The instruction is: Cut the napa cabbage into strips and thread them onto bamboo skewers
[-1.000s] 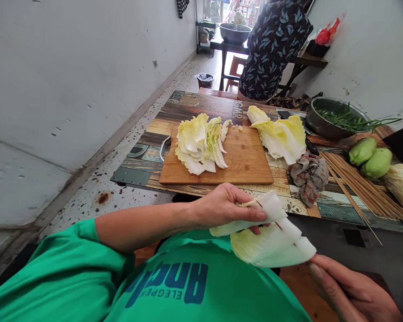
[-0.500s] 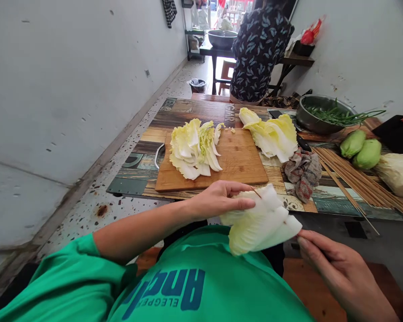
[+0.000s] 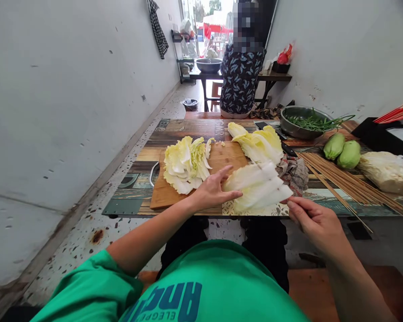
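In the head view, a few pale napa cabbage leaves (image 3: 258,185) are threaded on a bamboo skewer, held over the table's front edge. My right hand (image 3: 310,219) pinches the skewer (image 3: 285,201) at the right end of the leaves; little of the stick shows. At their left end is my left hand (image 3: 211,190), its thumb and fingers spread apart, the thumb against or just in front of the leaf. Cut cabbage pieces (image 3: 184,163) lie piled on a wooden cutting board (image 3: 223,156). More cabbage leaves (image 3: 262,143) rest past the board's right corner.
Right of the board are a crumpled cloth (image 3: 293,174), a knife handle (image 3: 289,150), loose bamboo skewers (image 3: 349,181), two green chayotes (image 3: 349,154), a bagged pale vegetable (image 3: 386,172) and a metal bowl (image 3: 298,129) of greens. A person (image 3: 240,80) sits beyond the table.
The skewered leaves and both hands have moved up and forward from my lap to over the table edge. My left fingers have loosened and spread. The camera view has tilted upward.
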Available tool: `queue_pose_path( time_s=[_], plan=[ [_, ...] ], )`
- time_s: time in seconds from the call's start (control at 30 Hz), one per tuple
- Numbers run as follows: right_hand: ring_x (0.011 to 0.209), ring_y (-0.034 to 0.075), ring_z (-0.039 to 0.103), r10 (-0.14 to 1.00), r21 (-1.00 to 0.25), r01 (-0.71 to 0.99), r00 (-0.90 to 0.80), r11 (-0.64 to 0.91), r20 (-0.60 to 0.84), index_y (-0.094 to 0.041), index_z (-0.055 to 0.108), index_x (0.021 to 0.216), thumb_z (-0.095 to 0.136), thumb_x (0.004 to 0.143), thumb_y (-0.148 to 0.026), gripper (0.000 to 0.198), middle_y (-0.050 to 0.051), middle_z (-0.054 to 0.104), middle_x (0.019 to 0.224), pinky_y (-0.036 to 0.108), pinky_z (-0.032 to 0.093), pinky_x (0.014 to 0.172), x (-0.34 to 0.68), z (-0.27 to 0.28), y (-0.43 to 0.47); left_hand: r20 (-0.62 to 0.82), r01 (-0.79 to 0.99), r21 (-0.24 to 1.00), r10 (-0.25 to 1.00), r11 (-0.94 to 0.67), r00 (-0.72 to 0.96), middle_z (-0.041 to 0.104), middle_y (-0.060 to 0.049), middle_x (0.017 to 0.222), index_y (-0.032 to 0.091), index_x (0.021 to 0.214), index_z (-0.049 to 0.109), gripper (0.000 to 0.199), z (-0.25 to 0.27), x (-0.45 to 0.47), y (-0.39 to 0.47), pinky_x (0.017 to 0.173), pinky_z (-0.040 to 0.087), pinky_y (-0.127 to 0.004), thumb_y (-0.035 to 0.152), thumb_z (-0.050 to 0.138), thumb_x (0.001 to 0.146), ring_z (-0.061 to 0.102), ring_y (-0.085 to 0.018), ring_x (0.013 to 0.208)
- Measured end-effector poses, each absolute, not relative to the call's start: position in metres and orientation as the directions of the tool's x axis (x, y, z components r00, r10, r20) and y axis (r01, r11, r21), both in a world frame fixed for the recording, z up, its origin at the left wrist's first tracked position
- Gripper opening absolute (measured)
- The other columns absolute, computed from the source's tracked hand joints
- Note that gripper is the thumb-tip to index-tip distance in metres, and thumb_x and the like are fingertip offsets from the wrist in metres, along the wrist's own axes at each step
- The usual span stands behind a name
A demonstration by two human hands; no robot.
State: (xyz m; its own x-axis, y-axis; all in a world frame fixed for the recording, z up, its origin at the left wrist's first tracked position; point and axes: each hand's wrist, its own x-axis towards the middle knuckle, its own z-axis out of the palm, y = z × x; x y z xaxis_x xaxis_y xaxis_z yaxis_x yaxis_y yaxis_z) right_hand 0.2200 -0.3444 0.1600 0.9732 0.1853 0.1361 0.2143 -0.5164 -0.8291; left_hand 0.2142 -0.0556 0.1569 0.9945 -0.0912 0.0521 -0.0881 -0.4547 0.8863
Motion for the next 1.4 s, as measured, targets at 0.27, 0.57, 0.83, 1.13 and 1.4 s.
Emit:
queue_pose_path(
  time_s=[0.27, 0.57, 0.83, 1.13, 1.4],
  plan=[
    [0.074, 0.016, 0.069, 0.326, -0.193, 0.635, 0.605, -0.748, 0.727, -0.016, 0.078, 0.103, 0.049, 0.1, -0.027, 0.031, 0.009, 0.077, 0.085, 0.025, 0.048, 0.07, 0.245, 0.141, -0.291, 0.116, -0.087, 0.972, 0.127, -0.217, 0.985, 0.048, -0.022, 0.15, 0.014, 0.153, 0.035, 0.069, 0.127, 0.21, -0.078, 0.098, 0.055, -0.038, 0.04, 0.059, 0.094, 0.059, -0.026, 0.128],
    [0.08, 0.018, 0.064, 0.62, -0.002, 0.697, 0.64, -0.717, 0.455, -0.014, 0.074, 0.114, 0.047, 0.101, -0.019, 0.031, 0.008, 0.075, 0.091, 0.028, 0.042, 0.07, 0.239, 0.085, -0.274, 0.159, -0.35, 0.611, -0.323, -0.71, 0.933, 0.078, -0.012, 0.101, 0.014, 0.103, 0.076, 0.033, 0.157, 0.162, -0.07, 0.091, 0.054, -0.034, 0.035, 0.052, 0.098, 0.072, -0.023, 0.096],
    [0.068, 0.014, 0.065, 0.506, -0.041, 0.542, 0.808, -0.839, 0.303, -0.021, 0.074, 0.101, 0.043, 0.102, -0.026, 0.031, 0.005, 0.075, 0.087, 0.027, 0.033, 0.056, 0.221, 0.104, -0.284, 0.287, -0.445, 0.065, -0.411, -0.893, 0.865, 0.049, -0.015, 0.153, 0.011, 0.146, 0.05, 0.067, 0.1, 0.218, -0.08, 0.124, 0.03, -0.046, 0.057, 0.049, 0.097, 0.043, -0.028, 0.145],
    [0.072, 0.016, 0.071, 0.532, -0.021, 0.535, 0.842, -0.844, 0.088, -0.026, 0.069, 0.124, 0.045, 0.096, -0.013, 0.04, 0.006, 0.078, 0.1, 0.025, 0.038, 0.055, 0.224, 0.108, -0.286, 0.302, -0.51, 0.028, -0.479, -0.86, 0.824, 0.049, -0.012, 0.153, 0.009, 0.147, 0.049, 0.053, 0.086, 0.224, -0.075, 0.121, 0.034, -0.04, 0.038, 0.036, 0.104, 0.044, -0.024, 0.144],
    [0.073, 0.018, 0.073, 0.538, -0.008, 0.54, 0.839, -0.841, 0.077, -0.023, 0.068, 0.128, 0.045, 0.095, -0.013, 0.041, 0.009, 0.078, 0.1, 0.025, 0.044, 0.055, 0.226, 0.107, -0.282, 0.284, -0.504, 0.018, -0.479, -0.863, 0.831, 0.046, -0.011, 0.154, 0.011, 0.147, 0.049, 0.051, 0.086, 0.226, -0.076, 0.122, 0.033, -0.041, 0.036, 0.037, 0.104, 0.043, -0.024, 0.145]
  ],
)
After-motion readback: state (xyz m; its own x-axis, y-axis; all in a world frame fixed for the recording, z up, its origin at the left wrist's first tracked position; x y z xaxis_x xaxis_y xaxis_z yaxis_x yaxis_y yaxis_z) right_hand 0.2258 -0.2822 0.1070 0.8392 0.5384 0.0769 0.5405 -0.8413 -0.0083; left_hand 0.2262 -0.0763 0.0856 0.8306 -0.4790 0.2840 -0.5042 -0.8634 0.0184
